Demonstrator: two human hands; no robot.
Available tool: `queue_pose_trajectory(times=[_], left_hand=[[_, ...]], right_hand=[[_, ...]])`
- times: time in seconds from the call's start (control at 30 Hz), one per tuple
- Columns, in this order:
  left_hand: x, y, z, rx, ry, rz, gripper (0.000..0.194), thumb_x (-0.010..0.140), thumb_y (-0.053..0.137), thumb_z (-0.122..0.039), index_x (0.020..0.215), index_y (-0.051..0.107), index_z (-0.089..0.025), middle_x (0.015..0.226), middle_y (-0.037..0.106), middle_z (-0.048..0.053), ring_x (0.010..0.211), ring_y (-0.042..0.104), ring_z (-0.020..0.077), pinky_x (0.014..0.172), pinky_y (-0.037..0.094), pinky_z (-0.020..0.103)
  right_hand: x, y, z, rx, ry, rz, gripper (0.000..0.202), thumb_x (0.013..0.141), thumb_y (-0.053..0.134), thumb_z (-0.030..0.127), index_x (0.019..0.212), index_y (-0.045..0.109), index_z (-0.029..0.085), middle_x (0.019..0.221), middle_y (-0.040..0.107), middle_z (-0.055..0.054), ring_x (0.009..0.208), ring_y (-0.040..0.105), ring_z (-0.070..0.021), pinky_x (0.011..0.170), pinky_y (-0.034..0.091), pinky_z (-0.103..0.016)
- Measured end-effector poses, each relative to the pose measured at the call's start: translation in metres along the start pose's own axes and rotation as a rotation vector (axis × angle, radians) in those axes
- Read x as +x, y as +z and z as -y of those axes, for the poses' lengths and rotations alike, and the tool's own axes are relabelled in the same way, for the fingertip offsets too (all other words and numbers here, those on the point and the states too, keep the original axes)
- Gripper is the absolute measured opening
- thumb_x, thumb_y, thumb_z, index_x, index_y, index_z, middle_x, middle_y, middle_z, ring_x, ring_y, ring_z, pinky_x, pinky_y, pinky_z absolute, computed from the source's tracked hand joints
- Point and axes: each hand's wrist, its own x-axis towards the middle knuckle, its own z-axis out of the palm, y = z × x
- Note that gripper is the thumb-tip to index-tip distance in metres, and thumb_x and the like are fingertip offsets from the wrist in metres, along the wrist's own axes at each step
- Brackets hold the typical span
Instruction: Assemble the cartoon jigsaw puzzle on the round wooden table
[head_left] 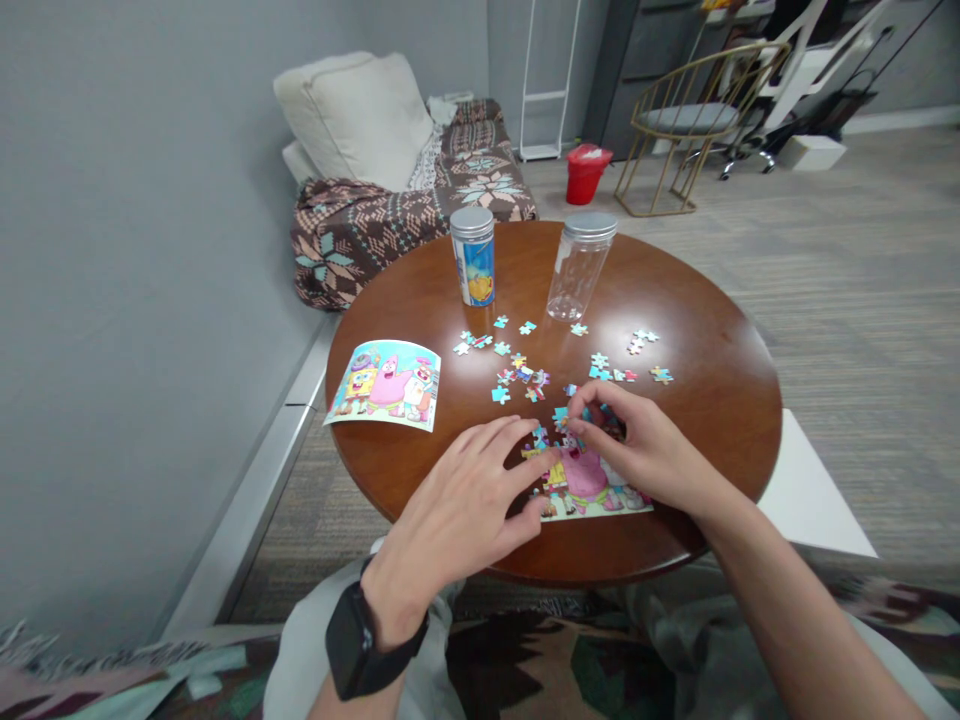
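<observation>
A partly joined jigsaw puzzle (583,478) with a pink starfish figure lies near the front edge of the round wooden table. My left hand (480,490) rests at its left side, fingers spread, fingertips touching the left part of the puzzle. Over its upper edge, my right hand (645,440) has thumb and index finger pinched on a small puzzle piece (561,417), partly covered by the fingers. Several loose puzzle pieces (523,376) are scattered beyond my hands. To the left lies a curled reference picture (386,385) with the same cartoon figures.
At the table's (405,300) far side stand a jar with a blue label (474,258) and a clear lidded jar (581,268). More loose pieces (643,340) lie at the right. Beyond are a draped sofa (480,170), a red bin (586,175) and a gold chair (686,120).
</observation>
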Motion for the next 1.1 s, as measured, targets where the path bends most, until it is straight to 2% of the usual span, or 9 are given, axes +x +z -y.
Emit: queue_pose_trajectory(times=[0.17, 0.33, 0.53, 0.8, 1.1], left_hand=[[-0.004, 0.0, 0.001, -0.119, -0.061, -0.058, 0.044, 0.087, 0.058, -0.023, 0.13, 0.05, -0.021, 0.141, 0.051, 0.01, 0.13, 0.049, 0.0251, 0.11, 0.044, 0.044], [-0.001, 0.001, 0.004, -0.228, -0.192, -0.158, 0.027, 0.091, 0.051, -0.018, 0.118, 0.055, -0.019, 0.131, 0.057, 0.009, 0.121, 0.056, 0.0203, 0.106, 0.047, 0.038], [0.012, 0.002, 0.006, -0.209, -0.243, -0.219, 0.018, 0.092, 0.051, -0.017, 0.105, 0.063, -0.019, 0.11, 0.062, 0.006, 0.106, 0.059, 0.0201, 0.097, 0.049, 0.038], [0.029, 0.002, 0.009, -0.298, -0.359, -0.212, 0.016, 0.092, 0.054, -0.018, 0.096, 0.069, -0.019, 0.101, 0.062, 0.004, 0.1, 0.06, 0.019, 0.095, 0.049, 0.036], [0.038, -0.001, 0.006, -0.281, -0.375, -0.102, 0.019, 0.09, 0.062, -0.028, 0.108, 0.069, -0.025, 0.105, 0.059, 0.004, 0.107, 0.055, 0.0227, 0.097, 0.046, 0.04]], right_hand=[[-0.001, 0.001, -0.001, -0.019, -0.023, -0.083, 0.007, 0.089, 0.054, 0.028, 0.09, 0.057, 0.021, 0.083, 0.064, -0.002, 0.07, 0.056, -0.0148, 0.066, 0.045, -0.027], [0.0, 0.0, -0.002, -0.041, -0.017, -0.068, 0.011, 0.089, 0.054, 0.029, 0.092, 0.062, 0.022, 0.087, 0.068, -0.004, 0.08, 0.062, -0.0185, 0.074, 0.047, -0.031], [0.001, 0.001, -0.002, -0.05, -0.005, -0.078, 0.012, 0.087, 0.055, 0.029, 0.088, 0.062, 0.021, 0.082, 0.067, -0.004, 0.075, 0.061, -0.0176, 0.069, 0.046, -0.029], [0.001, 0.0, 0.0, -0.059, -0.02, -0.105, 0.012, 0.086, 0.055, 0.03, 0.084, 0.062, 0.02, 0.074, 0.064, -0.002, 0.066, 0.056, -0.0157, 0.064, 0.043, -0.028], [0.001, 0.0, -0.002, -0.069, -0.041, -0.069, 0.01, 0.087, 0.054, 0.027, 0.086, 0.062, 0.02, 0.079, 0.066, -0.002, 0.07, 0.057, -0.0161, 0.068, 0.043, -0.028]])
